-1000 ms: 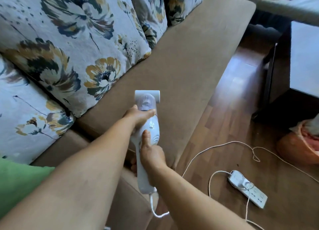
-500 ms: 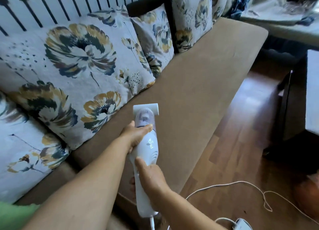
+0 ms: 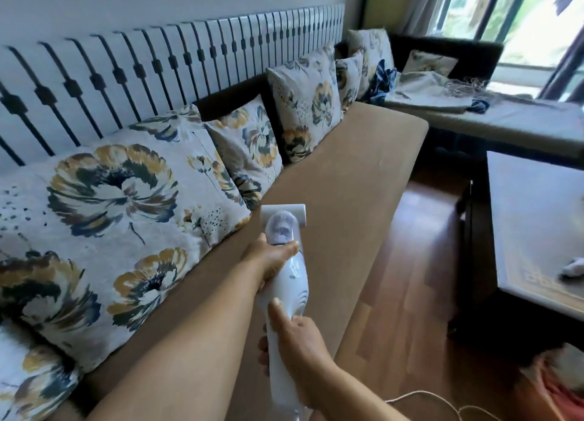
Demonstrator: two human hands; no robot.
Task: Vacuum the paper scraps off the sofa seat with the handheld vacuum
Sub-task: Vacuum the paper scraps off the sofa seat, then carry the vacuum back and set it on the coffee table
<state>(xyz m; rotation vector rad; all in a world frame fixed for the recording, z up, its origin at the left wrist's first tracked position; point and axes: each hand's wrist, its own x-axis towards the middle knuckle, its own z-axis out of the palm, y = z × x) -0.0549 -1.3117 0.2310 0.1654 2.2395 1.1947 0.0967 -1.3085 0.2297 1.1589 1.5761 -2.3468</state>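
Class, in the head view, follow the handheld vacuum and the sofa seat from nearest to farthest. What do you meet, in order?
Right hand gripping the handle → left hand on the vacuum body → vacuum nozzle → bare sofa seat → far sofa with draped cloth.

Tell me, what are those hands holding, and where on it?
The handheld vacuum: right hand grips its rear handle, left hand holds its body just behind the clear dust cup.

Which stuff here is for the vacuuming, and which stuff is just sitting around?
For the job:
- handheld vacuum
- left hand holding its body
- right hand gripping its handle
- sofa seat; no paper scraps show on it

Just lying about:
- flowered cushions
- coffee table
- white cord on the floor
- crumpled blanket
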